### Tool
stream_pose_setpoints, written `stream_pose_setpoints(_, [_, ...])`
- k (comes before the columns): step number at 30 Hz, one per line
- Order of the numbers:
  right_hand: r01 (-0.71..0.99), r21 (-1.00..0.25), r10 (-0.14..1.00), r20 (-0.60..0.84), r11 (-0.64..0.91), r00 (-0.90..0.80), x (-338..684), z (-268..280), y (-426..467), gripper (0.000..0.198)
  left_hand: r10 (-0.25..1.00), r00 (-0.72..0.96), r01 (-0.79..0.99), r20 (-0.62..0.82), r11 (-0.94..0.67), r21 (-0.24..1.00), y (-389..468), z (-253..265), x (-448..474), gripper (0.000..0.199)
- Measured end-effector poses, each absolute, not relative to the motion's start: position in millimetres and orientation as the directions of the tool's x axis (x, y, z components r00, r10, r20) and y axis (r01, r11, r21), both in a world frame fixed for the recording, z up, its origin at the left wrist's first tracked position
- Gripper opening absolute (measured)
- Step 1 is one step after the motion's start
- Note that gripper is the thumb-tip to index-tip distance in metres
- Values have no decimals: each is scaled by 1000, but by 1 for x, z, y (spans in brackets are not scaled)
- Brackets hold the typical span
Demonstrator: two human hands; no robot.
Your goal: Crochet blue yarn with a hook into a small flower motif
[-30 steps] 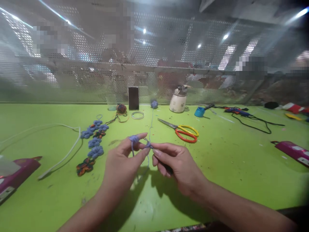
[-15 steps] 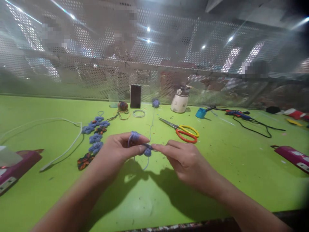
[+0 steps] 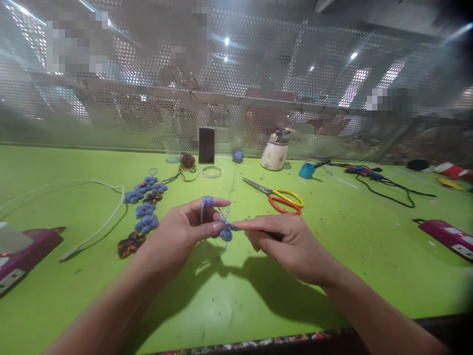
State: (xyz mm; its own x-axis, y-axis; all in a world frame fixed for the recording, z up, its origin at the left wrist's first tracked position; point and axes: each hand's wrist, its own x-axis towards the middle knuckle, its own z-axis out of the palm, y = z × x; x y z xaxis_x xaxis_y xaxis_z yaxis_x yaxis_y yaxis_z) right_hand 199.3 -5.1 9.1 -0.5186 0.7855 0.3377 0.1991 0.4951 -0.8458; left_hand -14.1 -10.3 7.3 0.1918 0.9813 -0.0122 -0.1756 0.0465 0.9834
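Note:
My left hand (image 3: 186,224) pinches a small piece of blue crochet work (image 3: 225,233) between thumb and fingers. Blue yarn (image 3: 208,201) is wound round its raised index finger, and a strand runs back to a blue yarn ball (image 3: 238,156). In my right hand (image 3: 284,236) is a thin crochet hook (image 3: 234,227), its tip at the piece; most of its handle is hidden by the fingers. Left of the hands lie several blue crocheted flowers (image 3: 147,224) and dark multicoloured ones (image 3: 131,244).
Scissors (image 3: 273,194) lie beyond my right hand. Farther back stand a phone (image 3: 206,146), a white bottle (image 3: 275,150), a multicoloured yarn ball (image 3: 187,160) and a blue tape roll (image 3: 306,170). Magenta power strips (image 3: 449,239) sit at both sides; a white cable (image 3: 92,236) curves at left.
My right hand has turned slightly and the hook has shifted at the piece. The yarn from my left index finger now shows as separate strands over the work, with that finger raised a little.

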Motion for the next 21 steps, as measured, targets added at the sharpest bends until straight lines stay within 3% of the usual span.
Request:
stream_pose_setpoints(10, [63, -992, 901, 75, 113, -428, 194, 5, -3, 32, 963, 267, -107, -28, 59, 993, -13, 4, -11, 33])
stream_pose_setpoints(16, [17, -998, 912, 50, 62, -406, 191, 4, -4, 31, 970, 243, -108, 3, 24, 994, -11, 6, -9, 42])
stream_pose_setpoints(21, [61, -988, 915, 110, 145, -387, 188, 1, -9, 29, 986, 141, -30, -90, 95, 995, -9, 3, -7, 28])
